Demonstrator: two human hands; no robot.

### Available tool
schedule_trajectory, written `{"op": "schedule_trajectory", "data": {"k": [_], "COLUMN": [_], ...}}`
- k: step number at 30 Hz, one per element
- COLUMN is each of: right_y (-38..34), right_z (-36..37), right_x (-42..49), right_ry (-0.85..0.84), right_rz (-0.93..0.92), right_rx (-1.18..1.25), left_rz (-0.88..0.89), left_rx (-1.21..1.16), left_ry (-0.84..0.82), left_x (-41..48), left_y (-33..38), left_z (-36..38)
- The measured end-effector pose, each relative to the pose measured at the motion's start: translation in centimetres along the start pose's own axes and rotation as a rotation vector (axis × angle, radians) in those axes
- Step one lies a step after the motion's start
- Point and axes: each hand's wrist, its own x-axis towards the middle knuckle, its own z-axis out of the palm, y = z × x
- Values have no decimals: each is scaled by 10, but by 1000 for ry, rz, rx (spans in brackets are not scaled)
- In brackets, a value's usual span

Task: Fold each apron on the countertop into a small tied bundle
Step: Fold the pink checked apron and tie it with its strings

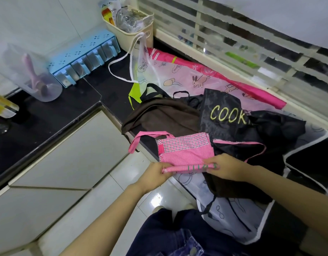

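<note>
Pink apron point(185, 151) being rolled at the counter point(111, 93) edge
Its rolled hem is pinched at both ends — left hand point(155, 175) at one; right hand point(226, 168) at the other.

Spice rack point(83, 58): pale blue, with clear compartments, set along the tiled wall.
Jug point(33, 80): clear plastic, placed just left of the spice rack.
Pink utensil point(30, 69): stood tilted inside the jug.
Basket point(131, 36): cream, filled with clear packets, set in the corner.
Window point(233, 39): slatted.
Floor point(133, 170): glossy white tiles.
</note>
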Motion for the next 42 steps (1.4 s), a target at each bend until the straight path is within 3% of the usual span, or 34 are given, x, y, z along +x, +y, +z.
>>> {"op": "schedule_trajectory", "data": {"k": [5, 8, 14, 20, 24, 29, 34, 39, 42], "right_y": [3, 5, -3, 0, 0, -1, 1, -2, 0], "right_z": [-22, -23, -5, -4, -3, 3, 6, 2, 1], "right_x": [14, 27, 46, 54, 59, 59, 63, 68, 70], "right_ry": [71, 150, 391, 385, 374, 374, 392, 225, 185], "right_rz": [206, 252, 225, 296, 340, 258, 258, 328, 343], "right_rx": [397, 430, 178, -89, -220, -351, -342, -507, -510], "left_rz": [-146, -223, -185, -73, -89, -210, -282, -332, -371], "left_rx": [-399, -496, -506, -379, -124, 52, -103, -224, -255], "left_ry": [117, 291, 419, 382, 467, 510, 461, 324, 332], "left_x": [17, 27, 30, 27, 39, 49, 52, 50, 48], "left_y": [-5, -3, 0, 2, -2, -9, -11, -17, -19], "left_z": [-9, -9, -1, -4, -4, 4, 0, -13, -18]}}
